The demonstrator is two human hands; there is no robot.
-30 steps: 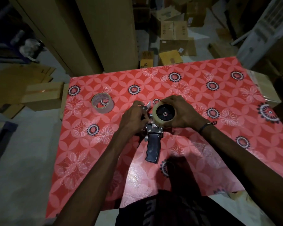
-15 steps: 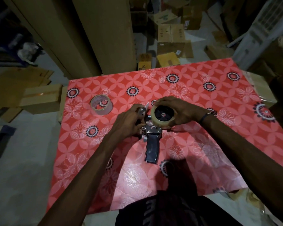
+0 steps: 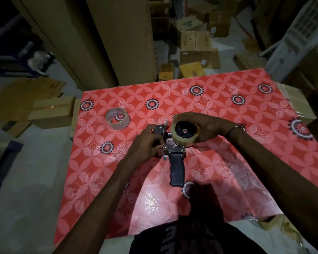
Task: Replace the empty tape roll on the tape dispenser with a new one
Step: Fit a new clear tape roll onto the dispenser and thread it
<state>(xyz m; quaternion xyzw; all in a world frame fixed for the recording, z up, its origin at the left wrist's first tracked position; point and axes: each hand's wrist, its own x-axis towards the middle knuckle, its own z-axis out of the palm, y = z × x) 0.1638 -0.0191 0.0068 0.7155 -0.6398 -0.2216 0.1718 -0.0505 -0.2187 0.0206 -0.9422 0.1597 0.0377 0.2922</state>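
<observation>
The tape dispenser (image 3: pixel 174 143) lies on the table (image 3: pixel 228 110), which has a red cover with flower patterns. Its dark handle (image 3: pixel 177 171) points toward the person. A new tape roll (image 3: pixel 184 132) sits on the black wheel at the top of the dispenser. The right hand (image 3: pixel 204 126) lies over this roll from the far side and the right, and its fingers are closed around the edge of the roll. The left hand (image 3: pixel 147 142) is on the left side of the dispenser, with the fingers closed on the metal front part, near the blade. The empty tape roll (image 3: pixel 117 121) stands apart on the table, to the far left of the hands, and nothing touches it. A dark band (image 3: pixel 233 129) is on the right wrist. Behind the table, cardboard boxes (image 3: pixel 195 44) stand on the floor.
</observation>
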